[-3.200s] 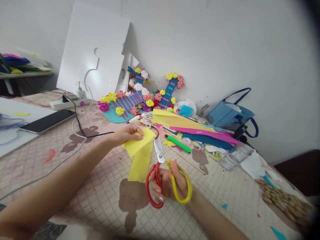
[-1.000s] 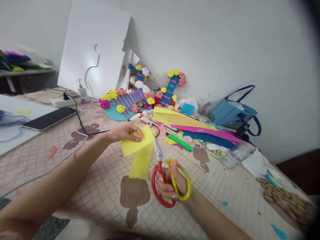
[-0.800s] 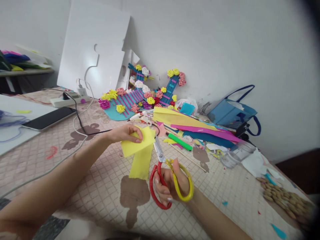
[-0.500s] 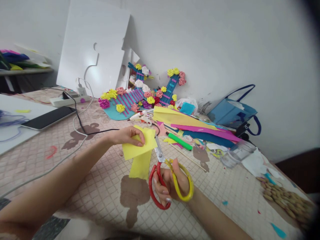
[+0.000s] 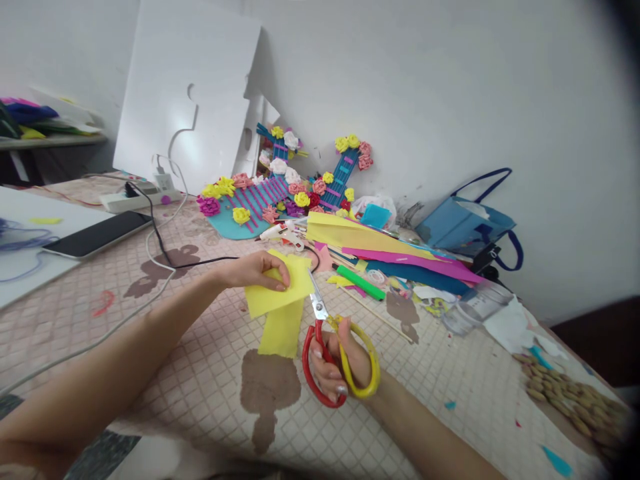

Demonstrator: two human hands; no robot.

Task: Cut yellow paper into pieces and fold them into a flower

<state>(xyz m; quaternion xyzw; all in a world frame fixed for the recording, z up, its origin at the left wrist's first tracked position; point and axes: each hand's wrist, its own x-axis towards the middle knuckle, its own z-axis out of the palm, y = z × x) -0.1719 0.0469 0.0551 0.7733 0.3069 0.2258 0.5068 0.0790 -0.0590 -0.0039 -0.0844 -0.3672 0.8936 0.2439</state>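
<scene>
Left hand (image 5: 257,270): thumb and fingers pinched on a yellow paper piece (image 5: 296,290), near its far left part. The piece extends to the right of the grip, its longer side seeming to run roughly left to right, its right edge facing the blades.

Right hand (image 5: 333,370): holding the scissors (image 5: 319,307), red loop about the fingers, yellow loop about the thumb. I see the blades pointing away from the person and slightly leftward, nearly together, tips at the paper's right edge. From this hand, the piece lies ahead and to the left.

Nearer of the two: the left, in direct contact; the right reaches the paper only by way of the blades. From my end I cannot settle whether the tips touch it or merely sit beside it.

Beneath: one yellow strip (image 5: 281,337), partly covered, long axis toward the person, crossing that of the piece.

Alongside: one green marker (image 5: 359,283), right of the blades, apart from them.
</scene>
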